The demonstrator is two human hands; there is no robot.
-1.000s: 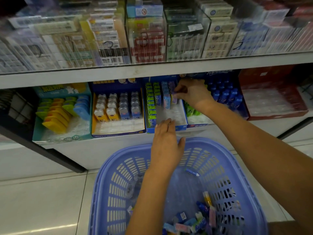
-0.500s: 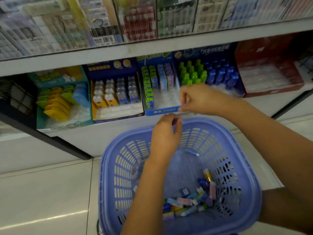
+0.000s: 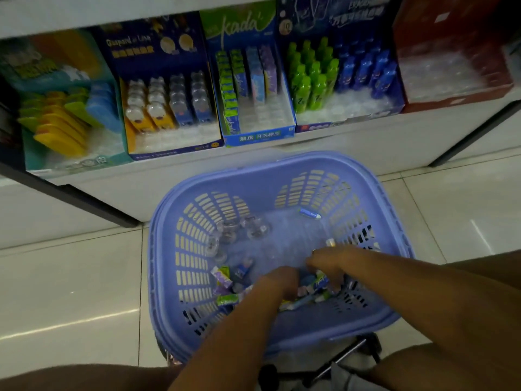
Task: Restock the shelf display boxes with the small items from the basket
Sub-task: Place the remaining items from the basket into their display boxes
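Note:
A purple slotted basket [image 3: 253, 176] stands on the floor below the shelf. A heap of small packs [image 3: 224, 280] in green, purple and blue lies at its near side. Both hands are down in that heap. My left hand [image 3: 277, 283] has its fingers bent into the packs. My right hand [image 3: 329, 263] is beside it, fingers pointing down onto a green and blue pack. Blur hides whether either hand holds anything. The kada display box [image 3: 259, 136] on the shelf has rows of green, blue and purple packs at the back and bare slots in front.
A blue tube [image 3: 310, 213] and some clear pieces [image 3: 248, 230] lie apart in the basket. Beside the kada box stand a box of green and blue bottles [image 3: 338, 77], a dark blue box [image 3: 169, 148], a teal box [image 3: 64, 162] and a red box [image 3: 451, 100].
Both hands have dropped from the shelf edge into the basket's heap. The right hand left the kada box. The view has tilted down and come closer.

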